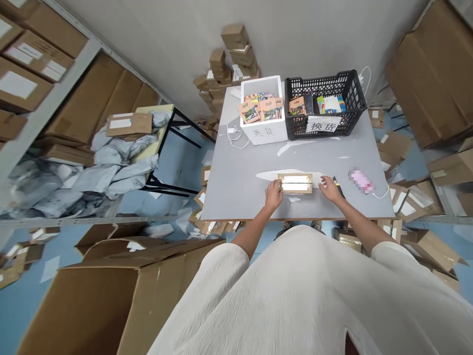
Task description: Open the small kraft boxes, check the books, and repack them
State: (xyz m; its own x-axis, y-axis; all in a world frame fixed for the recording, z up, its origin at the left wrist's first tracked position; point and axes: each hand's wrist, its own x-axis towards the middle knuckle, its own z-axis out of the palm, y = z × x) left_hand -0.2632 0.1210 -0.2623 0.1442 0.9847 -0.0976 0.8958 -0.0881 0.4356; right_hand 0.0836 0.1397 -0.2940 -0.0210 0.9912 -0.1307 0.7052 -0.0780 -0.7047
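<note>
A small cardboard box [295,189] lies flat near the front of the grey table, with white strips, shiny tape and a dark line running lengthwise across its top. My left hand [273,195] grips the box's left end, fingers bent against its edge. To the right of the box, and apart from it, my right hand [330,189] hovers with fingers apart and nothing visible in them. A black and yellow utility knife [337,186] lies just beyond that hand, partly covered by it.
At the table's [236,192] back stand a white foam box [265,134] of booklets and a black plastic crate [325,129]. A blurred pink object [361,181] with a cable lies right. Large open carton [166,281] stands lower left; grey parcels [107,172] are piled left.
</note>
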